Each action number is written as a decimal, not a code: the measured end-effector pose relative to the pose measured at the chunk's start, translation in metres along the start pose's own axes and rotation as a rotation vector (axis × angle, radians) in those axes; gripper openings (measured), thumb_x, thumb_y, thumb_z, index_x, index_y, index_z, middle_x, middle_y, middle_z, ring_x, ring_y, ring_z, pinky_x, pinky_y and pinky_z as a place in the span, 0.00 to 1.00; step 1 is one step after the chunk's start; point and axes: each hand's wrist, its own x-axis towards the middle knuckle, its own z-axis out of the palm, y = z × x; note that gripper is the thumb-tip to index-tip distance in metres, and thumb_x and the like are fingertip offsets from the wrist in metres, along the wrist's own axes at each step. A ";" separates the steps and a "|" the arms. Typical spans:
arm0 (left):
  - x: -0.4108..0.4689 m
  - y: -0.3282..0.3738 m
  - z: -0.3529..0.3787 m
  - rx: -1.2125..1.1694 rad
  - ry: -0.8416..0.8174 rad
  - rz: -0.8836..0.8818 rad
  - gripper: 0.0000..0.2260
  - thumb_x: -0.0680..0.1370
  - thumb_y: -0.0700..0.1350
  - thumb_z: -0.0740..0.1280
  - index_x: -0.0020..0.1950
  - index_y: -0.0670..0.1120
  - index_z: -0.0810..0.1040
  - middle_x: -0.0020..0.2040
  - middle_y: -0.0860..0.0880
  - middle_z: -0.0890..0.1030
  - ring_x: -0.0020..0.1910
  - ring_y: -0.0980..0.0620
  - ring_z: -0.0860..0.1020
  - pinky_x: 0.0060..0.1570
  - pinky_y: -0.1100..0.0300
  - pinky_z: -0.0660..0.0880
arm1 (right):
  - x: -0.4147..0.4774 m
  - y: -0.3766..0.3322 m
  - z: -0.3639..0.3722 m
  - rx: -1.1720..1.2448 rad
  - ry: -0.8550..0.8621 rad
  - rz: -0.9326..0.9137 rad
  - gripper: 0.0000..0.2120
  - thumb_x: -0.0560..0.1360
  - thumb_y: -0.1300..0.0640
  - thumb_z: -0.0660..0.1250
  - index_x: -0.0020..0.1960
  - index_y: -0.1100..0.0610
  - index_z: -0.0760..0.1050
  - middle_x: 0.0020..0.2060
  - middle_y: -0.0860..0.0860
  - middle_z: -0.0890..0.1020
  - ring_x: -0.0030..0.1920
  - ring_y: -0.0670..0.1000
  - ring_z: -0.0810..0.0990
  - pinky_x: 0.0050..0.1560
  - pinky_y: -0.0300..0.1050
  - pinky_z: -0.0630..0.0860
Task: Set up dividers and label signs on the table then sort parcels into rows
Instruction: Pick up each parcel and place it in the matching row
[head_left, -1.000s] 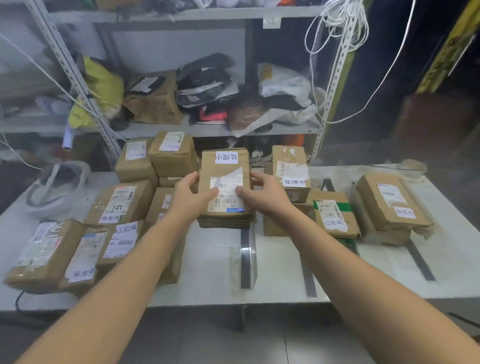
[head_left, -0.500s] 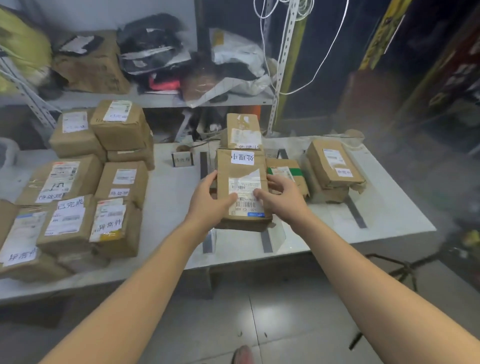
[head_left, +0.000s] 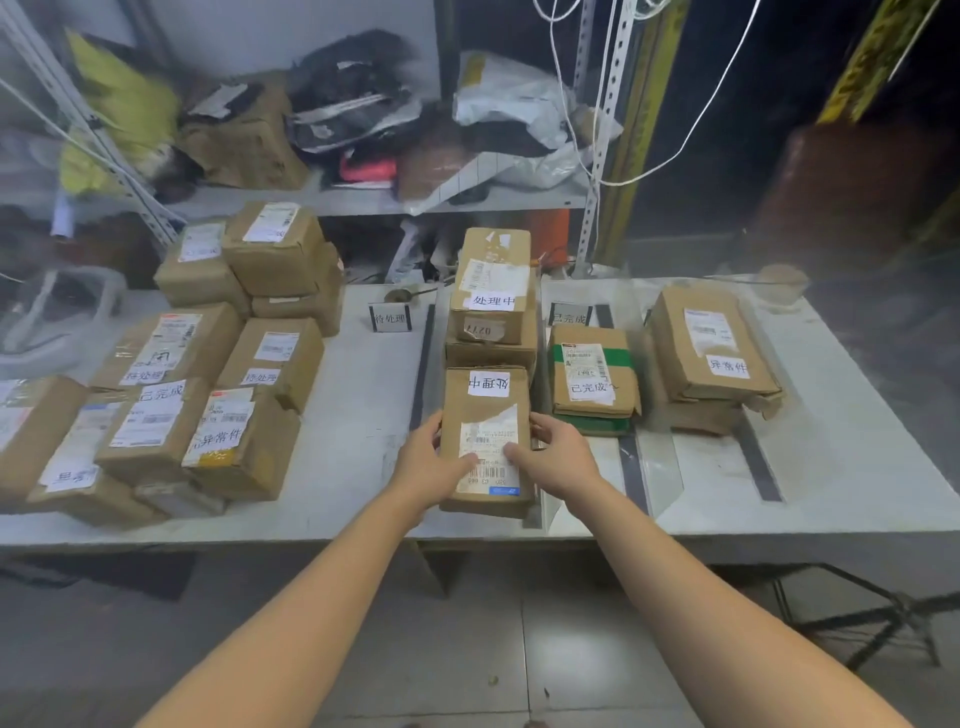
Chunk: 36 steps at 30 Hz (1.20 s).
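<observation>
I hold a brown cardboard parcel with a white handwritten label at the table's front middle. My left hand grips its left side and my right hand grips its right side, thumbs on top. Just behind it stands a stack of two parcels with the same label. Dark divider strips run front to back on the white table. A small label sign stands at the back, and a second sign stands to its right. A parcel with green tape lies right of mine.
A heap of several brown parcels fills the table's left part. Another parcel stack lies at the right. A metal shelf with bags and boxes stands behind the table. White cables hang at the shelf's right post.
Both hands carried the parcel from mid-air down and forward, and it now lies low at the table's front, in line with the two-parcel stack. The camera view swung and moved closer.
</observation>
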 end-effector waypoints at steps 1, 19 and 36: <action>0.003 -0.002 0.002 0.000 0.013 -0.006 0.29 0.73 0.41 0.75 0.70 0.57 0.69 0.66 0.52 0.77 0.64 0.48 0.77 0.51 0.49 0.82 | 0.004 0.003 -0.001 -0.001 -0.011 0.003 0.28 0.74 0.57 0.74 0.72 0.55 0.71 0.63 0.48 0.80 0.57 0.47 0.80 0.55 0.45 0.81; 0.041 -0.043 0.025 0.216 0.098 -0.032 0.19 0.75 0.40 0.71 0.64 0.52 0.72 0.60 0.51 0.80 0.56 0.50 0.79 0.47 0.57 0.80 | 0.036 0.026 0.039 -0.271 -0.034 0.099 0.20 0.76 0.59 0.70 0.67 0.54 0.73 0.64 0.51 0.80 0.62 0.54 0.79 0.58 0.48 0.80; 0.031 -0.056 0.025 0.121 0.045 -0.033 0.21 0.76 0.41 0.71 0.65 0.57 0.71 0.62 0.53 0.79 0.60 0.52 0.77 0.56 0.56 0.78 | 0.026 0.035 0.058 -0.249 0.026 0.108 0.18 0.76 0.57 0.69 0.66 0.52 0.73 0.62 0.49 0.81 0.61 0.53 0.80 0.58 0.46 0.79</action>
